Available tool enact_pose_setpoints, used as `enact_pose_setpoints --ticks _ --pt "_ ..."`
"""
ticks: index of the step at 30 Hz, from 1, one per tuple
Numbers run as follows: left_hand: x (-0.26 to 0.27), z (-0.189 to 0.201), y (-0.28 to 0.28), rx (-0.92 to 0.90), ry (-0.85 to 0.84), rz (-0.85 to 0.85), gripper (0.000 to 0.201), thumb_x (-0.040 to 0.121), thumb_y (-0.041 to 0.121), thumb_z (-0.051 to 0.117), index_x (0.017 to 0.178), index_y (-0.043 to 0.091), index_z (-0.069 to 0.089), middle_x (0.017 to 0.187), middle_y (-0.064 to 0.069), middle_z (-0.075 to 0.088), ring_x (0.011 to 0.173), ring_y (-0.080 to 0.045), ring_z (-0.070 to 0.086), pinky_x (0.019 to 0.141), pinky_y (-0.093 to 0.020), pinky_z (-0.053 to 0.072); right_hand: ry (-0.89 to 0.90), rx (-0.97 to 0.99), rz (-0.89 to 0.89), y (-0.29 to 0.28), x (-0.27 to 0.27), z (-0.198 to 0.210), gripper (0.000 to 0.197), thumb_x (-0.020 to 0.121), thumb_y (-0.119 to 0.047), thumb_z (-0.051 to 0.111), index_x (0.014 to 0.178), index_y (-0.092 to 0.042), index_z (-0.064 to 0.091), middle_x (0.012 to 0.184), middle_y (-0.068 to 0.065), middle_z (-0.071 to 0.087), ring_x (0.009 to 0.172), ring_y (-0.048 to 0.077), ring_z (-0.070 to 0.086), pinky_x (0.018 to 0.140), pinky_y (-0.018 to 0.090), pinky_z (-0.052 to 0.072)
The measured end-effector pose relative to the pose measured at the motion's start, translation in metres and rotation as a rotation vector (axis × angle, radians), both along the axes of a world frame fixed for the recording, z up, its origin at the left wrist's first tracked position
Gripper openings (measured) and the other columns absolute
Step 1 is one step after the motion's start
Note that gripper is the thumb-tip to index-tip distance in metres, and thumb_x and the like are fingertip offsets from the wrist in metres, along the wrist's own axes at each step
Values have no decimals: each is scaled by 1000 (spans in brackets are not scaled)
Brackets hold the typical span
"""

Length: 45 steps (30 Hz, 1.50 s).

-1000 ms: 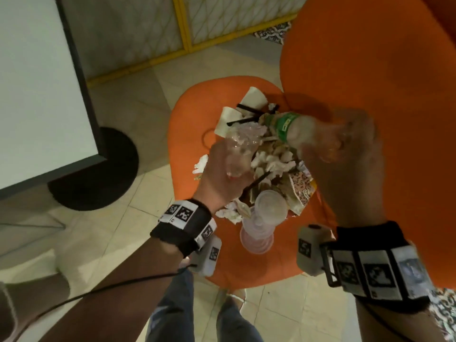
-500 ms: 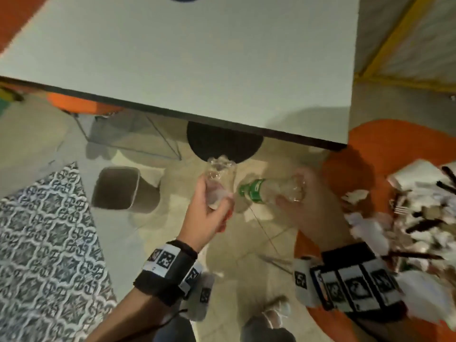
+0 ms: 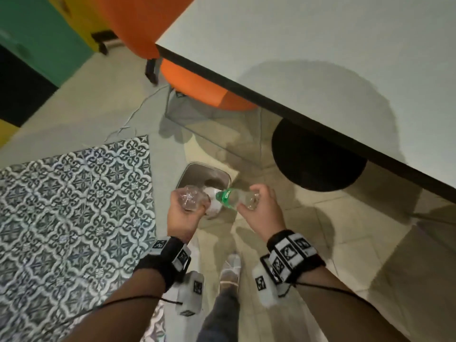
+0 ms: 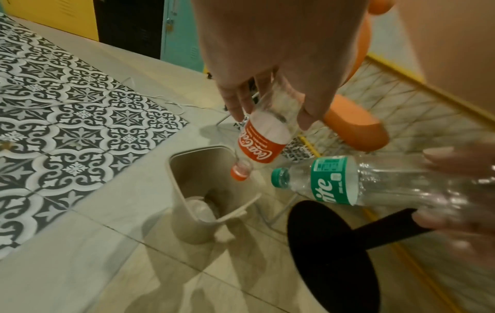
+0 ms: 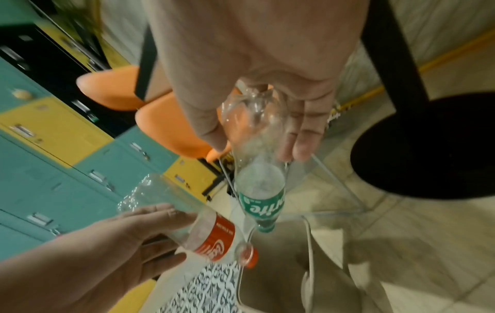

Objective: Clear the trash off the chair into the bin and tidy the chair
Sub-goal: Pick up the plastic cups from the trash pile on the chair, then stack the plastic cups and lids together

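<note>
While both bottles hang over the bin (image 3: 188, 172), the left hand (image 3: 182, 215) wraps its grip around a clear bottle with a red label (image 4: 261, 144), cap pointing down. The right hand (image 3: 262, 209) holds a clear bottle with a green label (image 4: 333, 181) by its bottom end. The tan bin stands on pale floor tiles (image 3: 365, 275) beside a patch of black-and-white patterned tiles (image 3: 74, 206). A white table (image 3: 320, 58) with a round black foot (image 3: 318, 159) is near. Orange chairs (image 3: 138, 23) and green and yellow lockers (image 5: 53, 135) stand behind.
</note>
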State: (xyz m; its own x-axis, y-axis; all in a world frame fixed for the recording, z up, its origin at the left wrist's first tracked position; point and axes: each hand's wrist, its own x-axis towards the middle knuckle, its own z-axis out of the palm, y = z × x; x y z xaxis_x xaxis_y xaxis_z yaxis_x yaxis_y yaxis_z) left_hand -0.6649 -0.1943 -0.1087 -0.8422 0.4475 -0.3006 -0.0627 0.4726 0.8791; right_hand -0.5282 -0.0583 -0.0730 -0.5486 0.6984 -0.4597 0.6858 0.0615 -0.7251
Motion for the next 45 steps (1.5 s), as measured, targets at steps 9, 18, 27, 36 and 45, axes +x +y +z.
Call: enact_pose_setpoints --ticks 9,18,27,36,45 --pt "-92 -92 2 -257 -95 -114 78 58 16 87 122 8 43 117 -13 58 106 -28 58 92 -35 49 -124 -185 83 0 -111 -87 89 75 -36 74 146 -23 21 143 9 34 126 28 45 104 43 41" --pt "-57 -74 27 -271 -9 -266 41 79 13 69 116 10 53 118 -13 47 93 -18 54 92 -29 45 -146 -113 54 3 -63 -71 74 85 -31 65 146 -25 24 146 7 36 124 24 49 97 33 42" --pt "99 -21 107 -145 103 -791 18 83 8 60 100 12 66 104 -3 53 93 -19 55 84 -32 47 -79 22 -386 28 114 -28 48 87 -19 59 134 -22 47 122 -1 54 95 13 57 87 27 47" --pt "342 27 171 -21 68 -1187 16 89 4 54 93 12 67 100 -2 63 87 -12 55 79 -23 44 -32 279 -840 28 389 22 25 86 -8 57 109 -15 65 68 -13 56 57 4 50 61 2 36" --pt "561 53 193 -12 79 -1430 13 91 13 55 96 18 66 94 9 61 82 -4 57 74 -12 44 -107 428 -1125 13 632 59 20 92 -15 53 105 -19 68 98 -4 69 88 16 61 73 18 39"
